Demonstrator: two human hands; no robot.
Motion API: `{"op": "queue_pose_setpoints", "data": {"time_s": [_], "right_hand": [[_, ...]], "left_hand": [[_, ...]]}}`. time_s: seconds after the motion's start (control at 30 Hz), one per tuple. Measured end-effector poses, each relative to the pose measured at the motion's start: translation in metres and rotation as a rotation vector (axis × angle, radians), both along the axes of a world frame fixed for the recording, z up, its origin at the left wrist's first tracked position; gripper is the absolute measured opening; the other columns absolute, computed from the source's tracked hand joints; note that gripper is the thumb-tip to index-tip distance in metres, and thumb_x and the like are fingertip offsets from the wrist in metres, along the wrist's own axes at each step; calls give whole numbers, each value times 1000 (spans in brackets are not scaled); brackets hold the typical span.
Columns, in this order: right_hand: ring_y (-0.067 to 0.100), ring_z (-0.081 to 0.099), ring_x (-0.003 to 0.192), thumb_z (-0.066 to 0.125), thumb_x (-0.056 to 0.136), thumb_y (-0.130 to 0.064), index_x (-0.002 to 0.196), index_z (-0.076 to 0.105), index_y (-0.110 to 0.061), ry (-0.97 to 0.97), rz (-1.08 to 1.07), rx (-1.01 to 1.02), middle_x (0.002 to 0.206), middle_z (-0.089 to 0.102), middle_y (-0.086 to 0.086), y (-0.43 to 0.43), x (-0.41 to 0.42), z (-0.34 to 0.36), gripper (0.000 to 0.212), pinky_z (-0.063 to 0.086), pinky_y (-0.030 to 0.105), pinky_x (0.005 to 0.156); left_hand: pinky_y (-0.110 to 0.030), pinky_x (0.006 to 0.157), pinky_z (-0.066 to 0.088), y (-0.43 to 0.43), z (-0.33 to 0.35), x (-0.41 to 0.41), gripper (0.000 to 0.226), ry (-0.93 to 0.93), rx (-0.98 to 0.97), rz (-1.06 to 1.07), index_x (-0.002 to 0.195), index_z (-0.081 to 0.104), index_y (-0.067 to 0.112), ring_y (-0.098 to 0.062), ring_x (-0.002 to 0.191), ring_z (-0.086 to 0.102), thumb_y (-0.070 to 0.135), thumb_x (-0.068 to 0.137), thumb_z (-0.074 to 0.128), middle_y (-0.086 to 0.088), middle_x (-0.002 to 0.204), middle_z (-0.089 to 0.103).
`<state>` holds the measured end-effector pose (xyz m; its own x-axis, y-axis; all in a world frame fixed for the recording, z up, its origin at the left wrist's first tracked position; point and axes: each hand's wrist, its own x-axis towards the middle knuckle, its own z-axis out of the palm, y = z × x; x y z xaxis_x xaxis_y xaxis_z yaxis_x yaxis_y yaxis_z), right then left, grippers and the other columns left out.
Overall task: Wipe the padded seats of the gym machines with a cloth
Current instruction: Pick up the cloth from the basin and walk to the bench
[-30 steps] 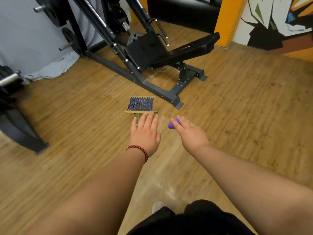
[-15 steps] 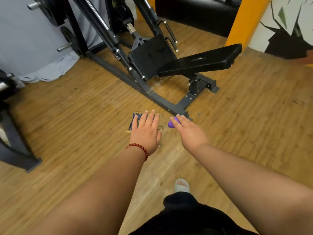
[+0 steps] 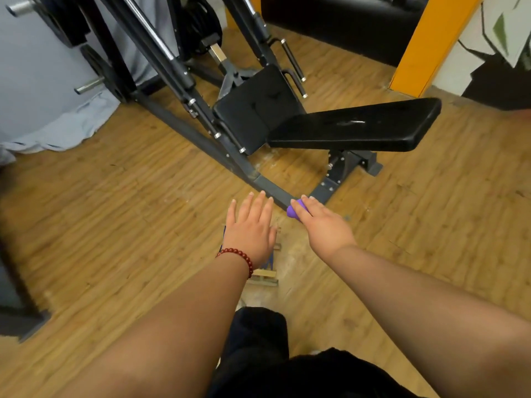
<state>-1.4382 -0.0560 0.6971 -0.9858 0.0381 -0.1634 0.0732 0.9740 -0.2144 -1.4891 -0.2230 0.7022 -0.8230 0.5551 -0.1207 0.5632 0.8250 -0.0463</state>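
A black padded seat and a long black padded backrest belong to the gym machine ahead, on a dark steel frame. My right hand reaches forward over the frame's floor rail and holds a small purple cloth; only a bit of it shows under the fingers. My left hand, with a red bead bracelet at the wrist, is stretched out flat beside it and holds nothing. Both hands are short of the pads.
A small wooden frame with blue netting lies on the wooden floor under my left wrist. Weight plates hang behind the machine. A grey drape is at left, an orange pillar at back right, another machine's base at far left.
I have moved closer to the machine, so the pads look nearer and larger. The wooden frame has slid from ahead of my left hand to under my wrist. Both hands keep their pose.
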Motion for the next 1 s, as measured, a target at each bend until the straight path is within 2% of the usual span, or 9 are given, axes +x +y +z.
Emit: {"op": "queue_pose_setpoints", "data": {"time_s": [0.3, 0.57, 0.8, 1.0], "right_hand": [[19, 6, 150, 41, 86, 14, 155, 5, -24, -4, -204, -13, 163, 4, 2, -24, -119, -6, 87, 22, 35, 118], [19, 6, 150, 42, 88, 13, 155, 6, -24, -1, -284, -8, 163, 5, 3, -15, -179, -8, 85, 22, 34, 117], [21, 6, 150, 46, 88, 13, 155, 5, -23, -21, -305, -13, 163, 4, 3, 21, -226, -12, 86, 25, 33, 115], [21, 7, 150, 47, 86, 14, 155, 6, -23, -48, -319, -33, 163, 4, 3, 98, -276, -19, 88, 29, 36, 116]], "left_hand": [[-47, 119, -1, -16, -4, -150, 60, -13, -41, -175, 155, 3, 18, -20, 149, -1, 44, 103, 19, -1, 163, 1], [-48, 119, 0, -4, -16, -226, 60, -43, -20, -247, 155, 5, 18, -21, 149, 0, 44, 103, 21, -1, 163, 5], [-48, 120, 0, 40, -21, -277, 60, -43, -17, -271, 155, 6, 18, -20, 149, 1, 44, 103, 21, -1, 162, 6], [-48, 120, -2, 116, -24, -322, 60, -70, -19, -254, 155, 5, 18, -21, 149, -1, 44, 103, 22, -1, 162, 4]]}}
